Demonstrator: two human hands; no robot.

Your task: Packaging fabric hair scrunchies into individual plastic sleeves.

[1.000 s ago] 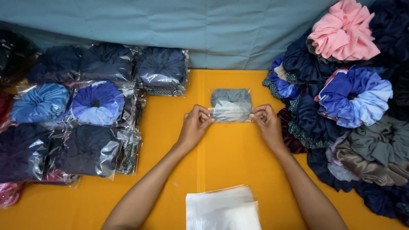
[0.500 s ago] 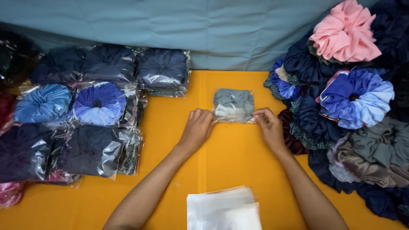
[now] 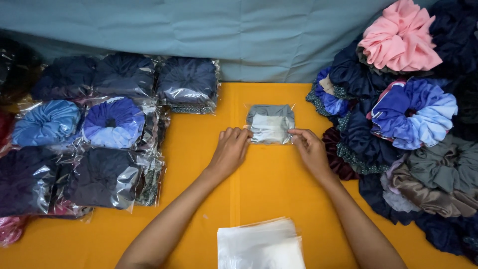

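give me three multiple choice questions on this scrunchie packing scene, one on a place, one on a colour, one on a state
1. Where does the stack of empty clear bags lie?
A. at the near edge, between the forearms
B. on the packed pile
C. on the pink scrunchie

2. What colour is the table cover?
A. green
B. white
C. orange-yellow

3. How is the bagged grey scrunchie held?
A. lifted by one hand alone
B. flat on the table, a hand at each lower corner
C. untouched

Answers: 1 A, the stack sits at the bottom of the view. 2 C, the bare cloth is orange-yellow. 3 B, the left hand and right hand pinch its two sides.
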